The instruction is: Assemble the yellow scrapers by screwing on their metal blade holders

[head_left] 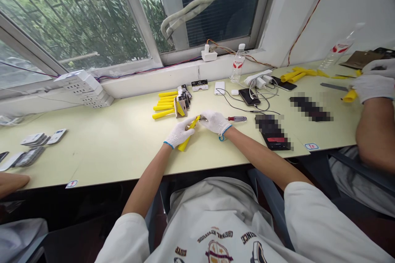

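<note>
My left hand (180, 133), in a white knit glove with a blue cuff, is closed around a yellow-handled tool (184, 144) that slants up to the right above the table. My right hand (215, 122), gloved alike, is closed at the tool's upper end, where a small dark metallic part shows between the fingers; its exact kind is hidden. Just right of that hand lies a screwdriver (237, 118) with a clear, red-banded handle. Beyond my hands sits a group of several yellow-handled tools (165, 107) with black and yellow card on their heads.
Behind are a black card (200, 85), a white power bank (219, 88), a cabled phone (249, 97), a power strip (258, 78) and a water bottle (238, 63). White boxes (84, 88) stand left by the window. At right, a co-worker's gloved hand (373, 87) holds a yellow piece.
</note>
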### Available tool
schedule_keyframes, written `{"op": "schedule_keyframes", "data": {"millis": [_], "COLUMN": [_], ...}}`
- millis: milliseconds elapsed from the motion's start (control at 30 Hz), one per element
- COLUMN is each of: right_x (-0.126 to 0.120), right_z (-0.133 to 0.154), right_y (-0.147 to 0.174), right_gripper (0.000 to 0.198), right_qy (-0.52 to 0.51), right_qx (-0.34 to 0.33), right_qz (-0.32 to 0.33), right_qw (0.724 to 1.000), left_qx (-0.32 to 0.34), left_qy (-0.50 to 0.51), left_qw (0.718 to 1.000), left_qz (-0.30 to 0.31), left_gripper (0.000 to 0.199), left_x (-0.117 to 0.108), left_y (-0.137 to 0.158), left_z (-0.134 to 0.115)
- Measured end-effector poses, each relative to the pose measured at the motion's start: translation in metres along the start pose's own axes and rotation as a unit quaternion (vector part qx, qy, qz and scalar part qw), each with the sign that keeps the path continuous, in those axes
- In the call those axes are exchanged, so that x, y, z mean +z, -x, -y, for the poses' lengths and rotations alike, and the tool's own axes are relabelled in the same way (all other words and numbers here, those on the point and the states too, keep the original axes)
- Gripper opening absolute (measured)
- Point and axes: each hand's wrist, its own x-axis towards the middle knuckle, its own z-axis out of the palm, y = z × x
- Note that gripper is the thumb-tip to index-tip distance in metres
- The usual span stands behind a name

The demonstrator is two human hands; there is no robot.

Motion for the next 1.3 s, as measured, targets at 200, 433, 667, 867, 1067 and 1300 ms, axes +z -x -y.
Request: {"op": "schedule_keyframes", "data": {"millis": [200, 433, 667, 867, 1067, 1300], "right_x": [-0.0015, -0.0023, -0.004, -0.0049, -0.0046, -0.0012], "right_z": [0.0009, 0.0017, 0.0025, 0.0032, 0.0038, 0.0047], "right_y": [0.0014, 0.0022, 0.0018, 0.0013, 0.0024, 0.0012], "right_gripper": [0.044, 0.037, 0.034, 0.04, 0.038, 0.035], "right_qy": [0.0, -0.001, -0.004, -0.012, -0.007, 0.019], "right_qx": [0.002, -0.001, 0.001, -0.011, -0.009, 0.014], "right_qz": [-0.002, -0.007, 0.002, 0.013, 0.008, -0.012], "right_qw": [1.0, 1.0, 1.0, 1.0, 1.0, 1.0], "left_qx": [0.003, -0.003, -0.002, 0.0, 0.003, 0.0], "left_qy": [0.001, 0.003, 0.002, 0.001, 0.008, 0.009], "left_qw": [1.0, 1.0, 1.0, 1.0, 1.0, 1.0], "left_qz": [0.003, 0.001, -0.006, 0.0, -0.002, -0.004], "left_gripper": [0.074, 0.072, 0.073, 0.073, 0.074, 0.073], "left_x": [0.0003, 0.0003, -0.0004, -0.0002, -0.0002, -0.0004], "left_y": [-0.0008, 0.0, 0.0006, 0.0003, 0.0006, 0.0004], "left_z": [0.0012, -0.0003, -0.0027, -0.0023, -0.0027, -0.0053]}}
